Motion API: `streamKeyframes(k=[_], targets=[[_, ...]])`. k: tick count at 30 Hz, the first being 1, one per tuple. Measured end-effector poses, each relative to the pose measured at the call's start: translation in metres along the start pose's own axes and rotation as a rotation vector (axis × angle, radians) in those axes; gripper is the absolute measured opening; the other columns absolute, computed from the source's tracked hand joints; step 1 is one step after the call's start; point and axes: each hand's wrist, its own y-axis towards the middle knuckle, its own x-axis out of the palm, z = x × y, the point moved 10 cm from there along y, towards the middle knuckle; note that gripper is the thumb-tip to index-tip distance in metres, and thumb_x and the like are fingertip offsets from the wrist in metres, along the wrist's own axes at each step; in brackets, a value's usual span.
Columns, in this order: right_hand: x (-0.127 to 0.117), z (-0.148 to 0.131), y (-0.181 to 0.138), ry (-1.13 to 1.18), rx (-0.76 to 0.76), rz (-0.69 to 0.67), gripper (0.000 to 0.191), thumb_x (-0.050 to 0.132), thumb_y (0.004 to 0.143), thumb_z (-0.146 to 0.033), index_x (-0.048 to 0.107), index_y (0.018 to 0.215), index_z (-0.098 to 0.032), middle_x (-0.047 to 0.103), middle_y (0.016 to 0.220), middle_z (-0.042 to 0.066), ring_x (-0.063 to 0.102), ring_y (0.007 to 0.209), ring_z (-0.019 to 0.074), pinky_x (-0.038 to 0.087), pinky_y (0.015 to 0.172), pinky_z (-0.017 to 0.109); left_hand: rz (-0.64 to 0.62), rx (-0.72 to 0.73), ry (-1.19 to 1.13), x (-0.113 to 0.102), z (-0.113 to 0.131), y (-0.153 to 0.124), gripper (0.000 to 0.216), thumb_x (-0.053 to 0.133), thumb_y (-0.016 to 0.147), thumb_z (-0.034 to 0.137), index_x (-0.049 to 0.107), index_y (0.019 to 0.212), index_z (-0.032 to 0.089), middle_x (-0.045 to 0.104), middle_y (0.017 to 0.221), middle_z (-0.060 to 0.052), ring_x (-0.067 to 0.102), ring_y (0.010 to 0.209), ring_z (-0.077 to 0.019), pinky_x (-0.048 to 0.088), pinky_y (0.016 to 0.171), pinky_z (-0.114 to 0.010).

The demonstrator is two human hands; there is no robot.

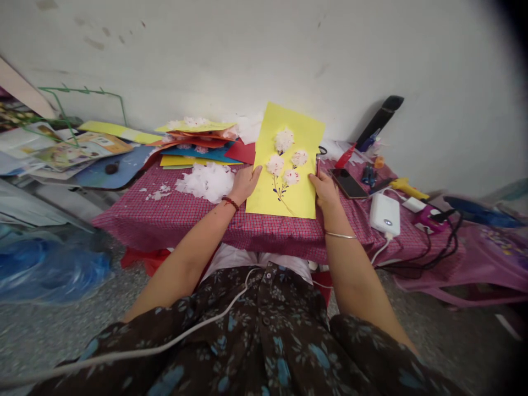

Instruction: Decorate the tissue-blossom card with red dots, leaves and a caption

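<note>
A yellow sheet of paper (264,190) with fluffy white flower heads and a drawn dark stem is held up, tilted, above the table's front part. My left hand (246,184) grips its left edge, thumb on the front. On the opposite edge my right hand (325,190) is closed, its thumb against the paper. A thin reddish pen or pencil (318,165) stands up by the right thumb, seemingly in the same hand. The fingers behind the sheet are hidden. Beside my left hand lies a heap of white paper scraps (208,181).
A checked red cloth (165,223) covers the table. Stacked coloured papers (198,146) lie at the back left. On the right are a phone (350,183), a white power bank (385,214), a yellow glue gun (408,188), a red tube (345,157) and black cables (443,253). A wall rises behind.
</note>
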Motion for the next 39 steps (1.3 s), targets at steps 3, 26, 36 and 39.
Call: streamKeyframes(k=[3,26,36,39], targets=[[0.000,0.000,0.000,-0.021,-0.006,-0.005,0.027,0.067,0.069,-0.033,0.065,0.094,-0.023,0.074,0.074,-0.002,0.073,0.079,0.0229,0.062,0.080,0.041,-0.003,0.006,-0.003,0.001,0.000,0.000,0.041,0.037,0.103,0.045,0.048,0.071,0.021,0.059,0.069,-0.004,0.057,0.069,-0.0200,0.033,0.061,-0.031],[0.003,-0.006,-0.008,-0.044,0.021,-0.006,0.020,0.065,0.072,-0.030,0.064,0.091,-0.023,0.075,0.076,-0.002,0.073,0.080,0.0218,0.061,0.080,0.039,-0.003,0.007,0.008,-0.001,0.000,-0.001,0.052,0.033,0.102,0.056,0.057,0.075,0.019,0.067,0.075,-0.008,0.062,0.074,-0.0220,0.042,0.067,-0.031],[0.005,-0.008,-0.011,-0.055,0.025,-0.010,0.021,0.063,0.073,-0.029,0.064,0.093,-0.022,0.075,0.079,-0.001,0.072,0.077,0.0209,0.061,0.081,0.039,0.006,-0.016,0.037,-0.003,0.000,-0.001,0.046,0.037,0.102,0.048,0.051,0.068,0.021,0.060,0.066,-0.005,0.056,0.065,-0.0199,0.036,0.061,-0.031],[0.006,-0.009,-0.012,-0.063,0.025,-0.006,0.020,0.063,0.073,-0.030,0.063,0.092,-0.023,0.075,0.079,-0.001,0.072,0.078,0.0209,0.061,0.081,0.038,0.006,-0.015,0.036,-0.004,0.001,-0.001,0.044,0.039,0.101,0.046,0.050,0.067,0.021,0.060,0.065,-0.004,0.056,0.065,-0.0197,0.036,0.061,-0.030]])
